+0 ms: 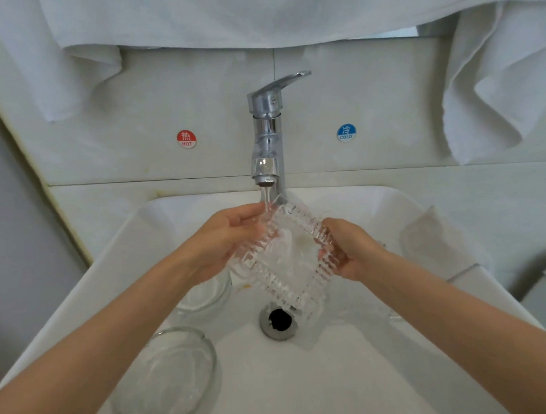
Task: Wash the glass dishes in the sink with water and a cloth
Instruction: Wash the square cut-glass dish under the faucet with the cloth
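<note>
Head view: the left grip (223, 240) and right grip (353, 250) pinch opposite edges of a square cut-glass dish (283, 259), tilted between them under the tap stream (266, 197). Rinsing seems in hand; the next move is probably turning it, held firmly, since wet glass slips. A round dish (166, 377) waits below the left grip.

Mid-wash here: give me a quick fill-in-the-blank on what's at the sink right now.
Water from the ____ falls on the square glass dish held by the left hand and right hand.
The red sticker reads ____.
The nearest round glass dish lies in the sink, ____ of the drain.
Missing: faucet; HOT; left.
</note>
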The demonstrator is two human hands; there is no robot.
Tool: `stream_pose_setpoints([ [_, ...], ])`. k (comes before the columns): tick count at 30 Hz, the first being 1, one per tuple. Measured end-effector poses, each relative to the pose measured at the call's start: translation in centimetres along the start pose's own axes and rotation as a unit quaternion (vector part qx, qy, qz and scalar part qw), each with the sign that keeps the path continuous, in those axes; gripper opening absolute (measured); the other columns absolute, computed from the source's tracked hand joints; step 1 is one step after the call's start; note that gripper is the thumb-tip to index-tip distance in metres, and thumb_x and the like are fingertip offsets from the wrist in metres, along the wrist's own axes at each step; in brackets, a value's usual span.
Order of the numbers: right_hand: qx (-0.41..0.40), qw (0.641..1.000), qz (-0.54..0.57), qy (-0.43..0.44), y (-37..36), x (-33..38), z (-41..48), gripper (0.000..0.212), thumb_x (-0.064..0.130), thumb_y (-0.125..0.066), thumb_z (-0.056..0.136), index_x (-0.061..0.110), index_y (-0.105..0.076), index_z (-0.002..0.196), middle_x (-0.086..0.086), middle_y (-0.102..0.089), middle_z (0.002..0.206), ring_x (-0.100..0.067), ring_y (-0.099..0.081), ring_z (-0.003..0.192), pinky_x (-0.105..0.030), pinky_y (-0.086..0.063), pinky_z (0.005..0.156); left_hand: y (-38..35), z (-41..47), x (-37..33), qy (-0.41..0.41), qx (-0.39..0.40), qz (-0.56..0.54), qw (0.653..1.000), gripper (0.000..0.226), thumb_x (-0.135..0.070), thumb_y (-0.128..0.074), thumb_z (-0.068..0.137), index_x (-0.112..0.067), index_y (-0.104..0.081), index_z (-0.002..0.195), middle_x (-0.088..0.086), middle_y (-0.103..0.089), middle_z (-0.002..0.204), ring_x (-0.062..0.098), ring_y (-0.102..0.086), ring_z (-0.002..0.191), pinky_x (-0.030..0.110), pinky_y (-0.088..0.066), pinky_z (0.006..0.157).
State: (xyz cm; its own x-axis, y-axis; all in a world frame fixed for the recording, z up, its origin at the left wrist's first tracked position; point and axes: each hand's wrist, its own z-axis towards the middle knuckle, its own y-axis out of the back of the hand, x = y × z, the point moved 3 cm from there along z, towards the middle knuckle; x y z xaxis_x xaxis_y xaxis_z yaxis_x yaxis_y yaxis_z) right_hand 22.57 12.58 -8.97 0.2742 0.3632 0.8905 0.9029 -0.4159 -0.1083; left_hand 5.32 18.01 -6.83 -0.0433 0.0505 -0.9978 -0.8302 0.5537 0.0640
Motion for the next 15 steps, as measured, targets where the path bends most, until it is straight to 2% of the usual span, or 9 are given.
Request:
stream_pose_setpoints([
  [3, 0.008, 1.000, 0.010, 0.002, -0.2, 0.1, 0.1, 0.033, 0.012, -0.038, 0.094, 0.014, -0.041, 0.061, -0.002, -0.035, 0.046, -0.012, -0.032, 0.028, -0.013, -0.026, 0.036, 0.2, -0.5, -0.1, 0.000, 0.008, -0.041, 0.999, 0.048, 0.001, -0.056, 0.082, -0.011, -0.050, 0.128, -0.002, -0.071, 0.088, 0.006, -0.066, 0.076, 0.012, -0.047, 0.057],
  [5, 0.012, 1.000, 0.016, 0.000, -0.3, 0.0, 0.1, 0.034, 0.011, -0.038, 0.093, 0.015, -0.040, 0.060, -0.001, -0.034, 0.046, -0.011, -0.030, 0.027, -0.011, -0.027, 0.035, -0.3, -0.7, -0.3, 0.010, 0.011, 0.016, 1.000, 0.040, -0.004, -0.055, 0.088, -0.013, -0.052, 0.127, -0.004, -0.067, 0.087, 0.001, -0.059, 0.055, 0.012, -0.044, 0.049],
  [7, 0.004, 1.000, 0.014, 0.001, -0.3, -0.2, 0.3, 0.034, 0.010, -0.038, 0.092, 0.015, -0.039, 0.058, 0.000, -0.034, 0.039, -0.011, -0.029, 0.027, -0.010, -0.029, 0.033, -0.8, -0.6, -0.2, 0.006, 0.012, 0.111, 0.994, 0.046, -0.017, -0.057, 0.090, -0.020, -0.048, 0.135, -0.005, -0.062, 0.091, -0.001, -0.050, 0.052, 0.011, -0.040, 0.047],
  [9, 0.003, 1.000, 0.011, 0.003, -0.2, -0.2, 0.3, 0.034, 0.011, -0.038, 0.093, 0.015, -0.039, 0.059, 0.000, -0.034, 0.038, -0.012, -0.029, 0.028, -0.011, -0.029, 0.034, -1.0, -0.5, -0.2, -0.005, -0.009, 0.141, 0.990, 0.050, -0.023, -0.056, 0.091, -0.025, -0.044, 0.139, -0.004, -0.061, 0.104, -0.005, -0.051, 0.061, 0.008, -0.038, 0.048],
  [10, 0.005, 1.000, 0.011, 0.005, -0.2, -0.2, 0.3, 0.033, 0.012, -0.038, 0.093, 0.015, -0.040, 0.060, -0.001, -0.035, 0.043, -0.012, -0.029, 0.030, -0.011, -0.028, 0.034, -0.9, -0.4, -0.2, -0.003, -0.011, 0.128, 0.992, 0.050, -0.020, -0.055, 0.092, -0.022, -0.043, 0.140, -0.003, -0.061, 0.110, -0.007, -0.052, 0.063, 0.007, -0.039, 0.048],
  [12, 0.001, 1.000, 0.009, 0.008, -0.1, 0.1, 0.2, 0.030, 0.014, -0.040, 0.093, 0.015, -0.043, 0.064, -0.002, -0.037, 0.053, -0.012, -0.031, 0.033, -0.012, -0.028, 0.036, -0.8, -0.5, -0.3, 0.013, 0.009, 0.050, 0.999, 0.049, -0.007, -0.052, 0.092, -0.012, -0.042, 0.139, 0.003, -0.061, 0.117, -0.007, -0.054, 0.051, 0.010, -0.042, 0.047],
  [14, -0.003, 1.000, 0.011, 0.010, 0.0, 0.3, 0.1, 0.028, 0.014, -0.041, 0.093, 0.016, -0.044, 0.065, -0.003, -0.038, 0.054, -0.013, -0.033, 0.033, -0.012, -0.028, 0.036, -0.6, -1.0, -0.7, 0.017, 0.039, -0.005, 0.999, 0.053, 0.001, -0.053, 0.089, -0.007, -0.040, 0.139, 0.010, -0.057, 0.123, -0.006, -0.052, 0.041, 0.013, -0.044, 0.046],
  [15, -0.005, 1.000, 0.011, 0.013, 0.0, 0.4, 0.1, 0.028, 0.013, -0.041, 0.093, 0.015, -0.043, 0.064, -0.002, -0.038, 0.051, -0.013, -0.034, 0.032, -0.011, -0.028, 0.036, -0.6, -1.2, -0.9, 0.016, 0.047, -0.009, 0.999, 0.055, 0.001, -0.053, 0.088, -0.007, -0.038, 0.140, 0.012, -0.056, 0.126, -0.005, -0.053, 0.043, 0.014, -0.045, 0.048],
])
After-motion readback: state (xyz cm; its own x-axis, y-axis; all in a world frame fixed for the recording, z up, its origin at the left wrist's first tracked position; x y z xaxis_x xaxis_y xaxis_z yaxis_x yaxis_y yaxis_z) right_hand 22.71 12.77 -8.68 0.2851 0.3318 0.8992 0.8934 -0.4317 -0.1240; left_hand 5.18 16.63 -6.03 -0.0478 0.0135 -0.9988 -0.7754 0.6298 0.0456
